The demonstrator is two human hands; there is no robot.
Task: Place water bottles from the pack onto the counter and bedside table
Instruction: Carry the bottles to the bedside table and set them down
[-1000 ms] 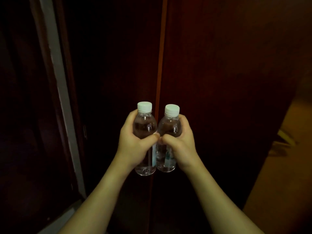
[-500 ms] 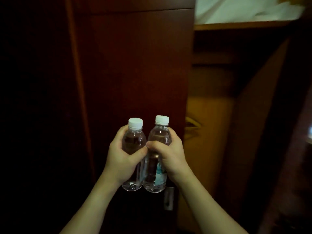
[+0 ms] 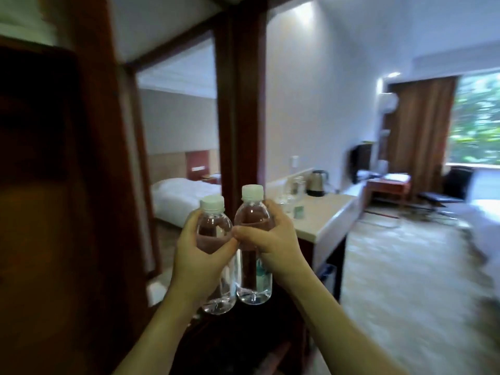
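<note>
**Two bottles, and now the room shows**

A second ago only dark wood filled the view. Now the pale stone counter [image 3: 322, 220] with its steel kettle [image 3: 317, 182] sits just ahead, so putting down can start soon.

The left hand [image 3: 200, 263] wraps its fingers around one clear plastic bottle [image 3: 216, 269]. The right hand [image 3: 273, 244] wraps the other clear bottle [image 3: 253, 277]. Both stand upright, touching, out front.

Two bare forearms rise from the bottom edge of the view, uncovered from the frame edge to the wrist, with no sleeve or cuff on either. The left hand [image 3: 200, 255] and the right hand [image 3: 273, 244] wear nothing: no glove, ring, watch or band shows on the wrists or on the fingers [image 3: 243, 234]. The nails that show are short and plain; motion blur softens finer detail.
</note>
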